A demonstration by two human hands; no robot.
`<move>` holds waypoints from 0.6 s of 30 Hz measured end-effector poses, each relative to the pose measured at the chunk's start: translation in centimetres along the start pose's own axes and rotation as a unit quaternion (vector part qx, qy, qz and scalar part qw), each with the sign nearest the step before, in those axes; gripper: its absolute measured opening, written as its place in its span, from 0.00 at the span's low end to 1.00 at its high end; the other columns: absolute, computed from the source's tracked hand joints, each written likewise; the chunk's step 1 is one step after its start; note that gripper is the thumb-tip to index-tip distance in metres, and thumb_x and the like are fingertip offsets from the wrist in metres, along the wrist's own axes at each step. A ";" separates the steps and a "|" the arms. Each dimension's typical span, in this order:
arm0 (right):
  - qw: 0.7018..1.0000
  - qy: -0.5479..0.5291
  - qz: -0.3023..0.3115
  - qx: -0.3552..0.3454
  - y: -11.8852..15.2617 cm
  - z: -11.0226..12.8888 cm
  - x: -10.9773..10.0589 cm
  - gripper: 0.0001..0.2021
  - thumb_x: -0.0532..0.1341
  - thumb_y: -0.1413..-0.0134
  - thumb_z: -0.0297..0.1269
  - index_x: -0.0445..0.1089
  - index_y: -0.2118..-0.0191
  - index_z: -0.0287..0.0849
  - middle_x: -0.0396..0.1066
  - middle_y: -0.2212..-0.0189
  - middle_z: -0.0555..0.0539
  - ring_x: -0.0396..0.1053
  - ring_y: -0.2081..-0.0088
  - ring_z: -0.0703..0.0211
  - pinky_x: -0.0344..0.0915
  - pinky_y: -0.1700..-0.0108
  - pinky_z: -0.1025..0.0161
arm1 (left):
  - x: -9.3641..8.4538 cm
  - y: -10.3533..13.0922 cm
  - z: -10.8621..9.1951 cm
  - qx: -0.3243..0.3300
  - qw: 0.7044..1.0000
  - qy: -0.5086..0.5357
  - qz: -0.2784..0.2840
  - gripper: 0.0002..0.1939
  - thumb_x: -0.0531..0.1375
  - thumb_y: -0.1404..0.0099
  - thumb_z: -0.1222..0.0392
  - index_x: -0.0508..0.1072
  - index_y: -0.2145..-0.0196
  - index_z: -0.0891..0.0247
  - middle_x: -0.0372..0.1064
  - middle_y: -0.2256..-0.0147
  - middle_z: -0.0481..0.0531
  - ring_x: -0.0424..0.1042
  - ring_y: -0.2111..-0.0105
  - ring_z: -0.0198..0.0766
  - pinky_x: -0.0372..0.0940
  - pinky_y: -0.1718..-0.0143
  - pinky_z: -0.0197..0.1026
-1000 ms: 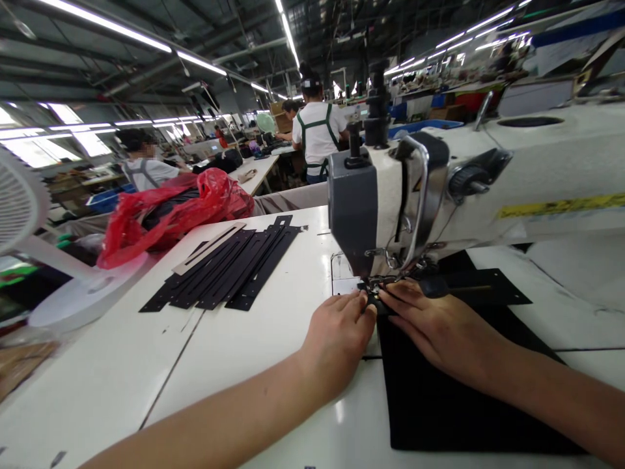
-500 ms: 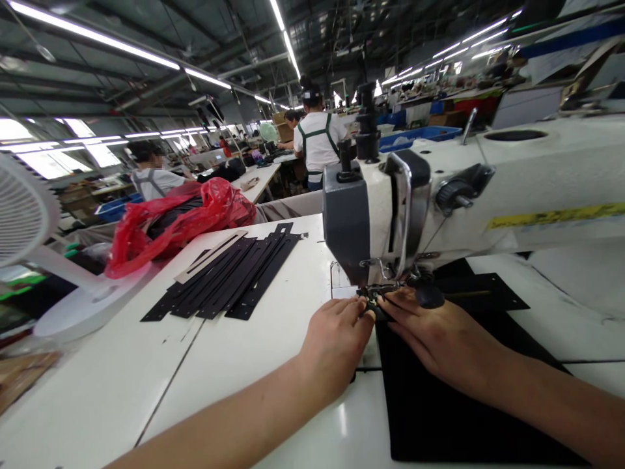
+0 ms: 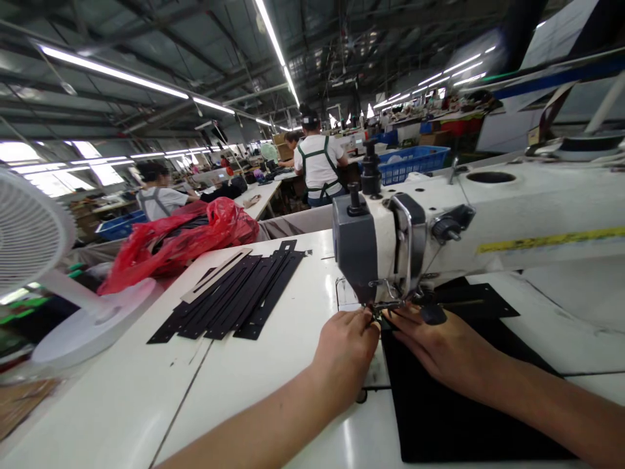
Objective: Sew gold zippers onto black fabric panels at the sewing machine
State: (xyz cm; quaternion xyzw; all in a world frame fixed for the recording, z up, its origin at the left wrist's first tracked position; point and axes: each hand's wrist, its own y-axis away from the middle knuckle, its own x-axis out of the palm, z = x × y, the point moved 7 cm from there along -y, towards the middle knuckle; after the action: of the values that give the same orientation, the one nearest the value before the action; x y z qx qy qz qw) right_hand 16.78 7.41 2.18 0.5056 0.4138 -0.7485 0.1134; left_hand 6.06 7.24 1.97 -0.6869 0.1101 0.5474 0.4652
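A white and grey sewing machine (image 3: 361,254) stands over the table, its needle area low at the centre. Just left of the needle, my left hand (image 3: 346,345) is closed, fingertips pinched at the edge of the work. My right hand (image 3: 434,339) lies on the large black panel (image 3: 439,417), its fingers together and pointing at the presser foot. What the left fingertips pinch is too small to make out. Behind the right hand, a black strip with holes (image 3: 483,301) rests under the machine arm.
Several black slotted strips (image 3: 234,293) lie fanned out on the white table (image 3: 263,384), with a pale strip (image 3: 215,277) on top. Further left are a red plastic bag (image 3: 215,228) and a white fan (image 3: 92,306). People sit and stand beyond, near a blue crate (image 3: 415,163).
The camera view has shifted slightly, so the machine and table appear lower. Both hands remain by the needle in nearly the same pose.
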 end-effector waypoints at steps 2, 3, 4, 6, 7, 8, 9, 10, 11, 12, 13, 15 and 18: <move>1.000 -0.007 0.000 0.000 0.0 -0.1 0.0 0.11 0.50 0.43 0.27 0.66 0.58 0.41 0.71 0.60 0.43 0.67 0.52 0.52 0.64 0.49 0.53 | 0.1 -0.1 0.1 -0.001 1.000 0.013 0.002 0.03 0.57 0.37 0.69 0.71 0.66 0.69 0.72 0.64 0.57 0.72 0.64 0.44 0.70 0.64 0.45; 1.000 -0.012 0.001 0.000 -0.1 -0.1 0.0 0.11 0.49 0.42 0.27 0.66 0.58 0.41 0.71 0.60 0.43 0.67 0.51 0.53 0.64 0.49 0.53 | 0.1 -0.1 0.1 -0.004 1.000 0.018 0.003 0.03 0.57 0.37 0.69 0.71 0.66 0.69 0.72 0.65 0.56 0.72 0.65 0.44 0.70 0.65 0.45; 1.000 -0.017 0.002 -0.001 -0.1 -0.1 0.0 0.11 0.49 0.42 0.27 0.66 0.58 0.42 0.71 0.60 0.43 0.66 0.51 0.54 0.64 0.49 0.54 | 0.2 -0.1 0.2 -0.006 1.000 0.020 0.005 0.03 0.57 0.37 0.69 0.70 0.67 0.69 0.72 0.67 0.56 0.72 0.66 0.44 0.70 0.65 0.45; 1.000 -0.022 0.004 0.001 -0.1 -0.2 0.0 0.11 0.49 0.42 0.28 0.66 0.58 0.42 0.71 0.60 0.43 0.66 0.51 0.54 0.64 0.49 0.55 | 0.3 -0.2 0.3 -0.011 1.000 0.019 0.009 0.04 0.56 0.37 0.69 0.70 0.68 0.69 0.71 0.68 0.55 0.71 0.67 0.44 0.69 0.66 0.46; 1.000 -0.022 0.004 0.004 -0.1 -0.2 0.0 0.10 0.49 0.42 0.28 0.66 0.58 0.42 0.71 0.60 0.43 0.67 0.52 0.54 0.64 0.49 0.55 | 0.4 -0.2 0.3 -0.014 1.000 0.017 0.012 0.04 0.55 0.37 0.69 0.69 0.69 0.69 0.70 0.69 0.55 0.71 0.68 0.44 0.69 0.66 0.46; 1.000 -0.021 0.002 0.005 0.0 -0.3 0.0 0.11 0.49 0.42 0.28 0.66 0.58 0.42 0.71 0.61 0.43 0.67 0.53 0.54 0.65 0.50 0.55 | 0.5 -0.2 0.3 -0.017 1.000 0.015 0.013 0.05 0.55 0.37 0.69 0.69 0.69 0.69 0.70 0.69 0.55 0.71 0.68 0.44 0.69 0.67 0.46; 1.000 -0.019 -0.002 0.006 -0.1 -0.2 -0.1 0.11 0.50 0.42 0.28 0.66 0.57 0.42 0.72 0.61 0.43 0.68 0.54 0.54 0.65 0.51 0.55 | 0.6 -0.2 0.3 -0.018 1.000 0.012 0.012 0.05 0.54 0.37 0.70 0.69 0.69 0.68 0.70 0.69 0.55 0.70 0.68 0.44 0.69 0.67 0.46; 1.000 -0.019 -0.006 0.006 -0.1 -0.2 -0.1 0.12 0.50 0.42 0.28 0.67 0.56 0.42 0.72 0.60 0.43 0.69 0.55 0.54 0.65 0.52 0.55 | 0.7 -0.2 0.2 -0.020 1.000 0.009 0.009 0.06 0.53 0.37 0.70 0.68 0.70 0.68 0.70 0.69 0.55 0.70 0.69 0.44 0.69 0.68 0.46; 1.000 -0.020 -0.010 0.005 -0.1 -0.1 -0.1 0.13 0.50 0.42 0.27 0.66 0.55 0.42 0.72 0.59 0.43 0.69 0.55 0.55 0.66 0.52 0.56 | 0.8 -0.2 0.2 -0.021 1.000 0.006 0.006 0.06 0.53 0.36 0.70 0.68 0.70 0.68 0.70 0.69 0.55 0.70 0.69 0.44 0.69 0.68 0.46; 1.000 -0.023 -0.014 0.004 -0.2 -0.1 0.0 0.14 0.50 0.42 0.27 0.66 0.54 0.42 0.71 0.58 0.43 0.69 0.55 0.56 0.66 0.52 0.57 | 0.9 -0.2 0.2 -0.022 1.000 0.004 0.001 0.06 0.53 0.36 0.71 0.68 0.69 0.69 0.70 0.69 0.55 0.70 0.69 0.43 0.69 0.69 0.46; 1.000 -0.026 -0.015 0.003 -0.3 -0.1 0.0 0.15 0.50 0.42 0.27 0.66 0.52 0.43 0.71 0.57 0.43 0.69 0.55 0.57 0.66 0.52 0.57 | 1.1 -0.2 0.3 -0.024 1.000 0.003 -0.004 0.06 0.52 0.36 0.71 0.68 0.69 0.69 0.70 0.69 0.55 0.70 0.69 0.43 0.69 0.68 0.46; 0.999 -0.027 -0.017 0.004 -0.5 -0.3 0.0 0.16 0.50 0.41 0.28 0.65 0.50 0.44 0.70 0.55 0.44 0.68 0.54 0.58 0.66 0.52 0.58 | 1.4 -0.2 0.5 -0.029 1.000 0.007 -0.009 0.06 0.53 0.36 0.70 0.68 0.68 0.68 0.70 0.68 0.55 0.71 0.68 0.43 0.69 0.67 0.46; 0.999 0.022 -0.029 0.013 0.3 -1.0 -0.8 0.15 0.51 0.41 0.32 0.65 0.49 0.44 0.70 0.54 0.42 0.68 0.53 0.54 0.66 0.51 0.54 | 1.3 0.0 1.0 -0.040 0.999 0.029 -0.005 0.05 0.54 0.35 0.68 0.69 0.68 0.67 0.71 0.65 0.55 0.71 0.65 0.42 0.68 0.63 0.45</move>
State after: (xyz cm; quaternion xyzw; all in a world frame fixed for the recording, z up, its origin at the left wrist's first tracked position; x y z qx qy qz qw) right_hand 18.01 7.79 2.58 0.5109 0.4210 -0.7456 0.0765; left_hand 5.90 8.48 0.91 -0.7213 0.0982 0.5290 0.4362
